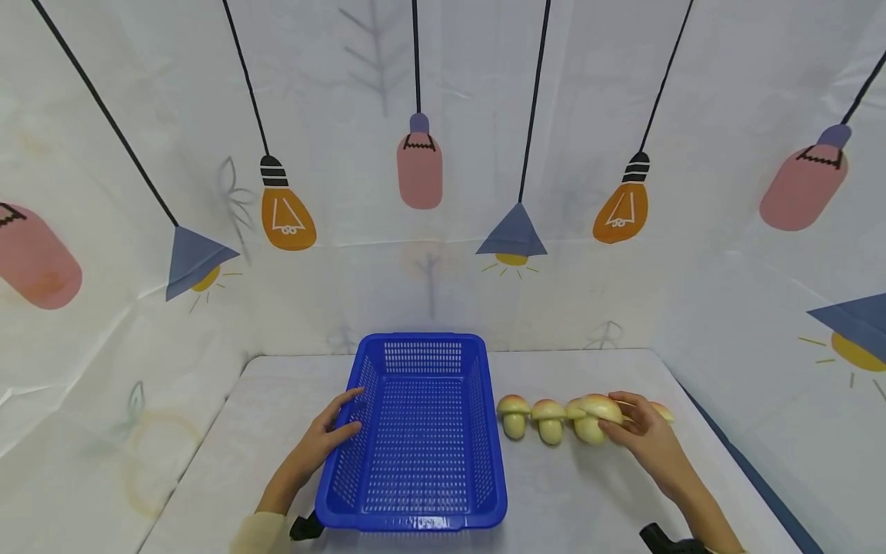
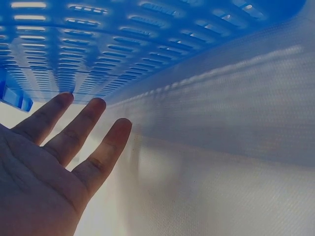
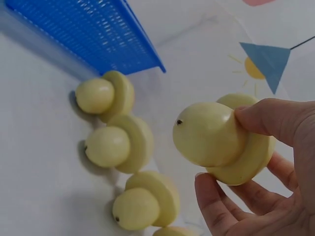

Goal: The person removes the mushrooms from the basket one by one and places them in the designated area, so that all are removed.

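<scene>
A toy mushroom (image 3: 211, 135), pale yellow-green with an orange-tinged cap, is held between the thumb and fingers of my right hand (image 1: 647, 438). It is raised over a row of similar mushrooms; the leftmost mushroom (image 1: 514, 415) and its neighbour (image 1: 550, 422) stand upright, stems down. My left hand (image 1: 318, 440) lies at the left rim of a blue plastic basket (image 1: 497, 462), with thumb and one finger over the rim. In the left wrist view, three straight, spread fingers (image 2: 78, 135) lie beside and below the basket's slotted outer wall.
The basket stands on a white-covered table (image 1: 554, 500), left of the mushroom row. One more mushroom (image 1: 662, 412) shows partly behind my right hand. A white backdrop (image 1: 332, 292) printed with hanging lamps rises behind the table.
</scene>
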A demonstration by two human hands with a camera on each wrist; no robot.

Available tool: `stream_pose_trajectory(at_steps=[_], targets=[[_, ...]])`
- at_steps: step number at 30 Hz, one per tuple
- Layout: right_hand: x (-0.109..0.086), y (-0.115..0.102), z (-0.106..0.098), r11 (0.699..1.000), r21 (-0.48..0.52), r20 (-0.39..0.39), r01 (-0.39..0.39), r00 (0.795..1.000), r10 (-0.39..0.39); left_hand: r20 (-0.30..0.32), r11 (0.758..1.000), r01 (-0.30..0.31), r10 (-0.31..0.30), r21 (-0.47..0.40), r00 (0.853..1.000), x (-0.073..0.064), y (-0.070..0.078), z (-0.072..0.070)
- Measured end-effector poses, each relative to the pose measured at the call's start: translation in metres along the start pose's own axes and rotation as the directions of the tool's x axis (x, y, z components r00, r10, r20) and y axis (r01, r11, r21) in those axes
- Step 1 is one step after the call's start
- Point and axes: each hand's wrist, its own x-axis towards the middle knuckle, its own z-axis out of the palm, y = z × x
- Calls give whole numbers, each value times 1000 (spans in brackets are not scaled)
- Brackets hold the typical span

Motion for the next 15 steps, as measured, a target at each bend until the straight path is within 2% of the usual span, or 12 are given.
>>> stream_pose_trajectory(at_steps=[15], targets=[[-1,8,-16,996,-81,-66,33,997,-38,16,1000,-3,3,8,1000,0,2,-1]])
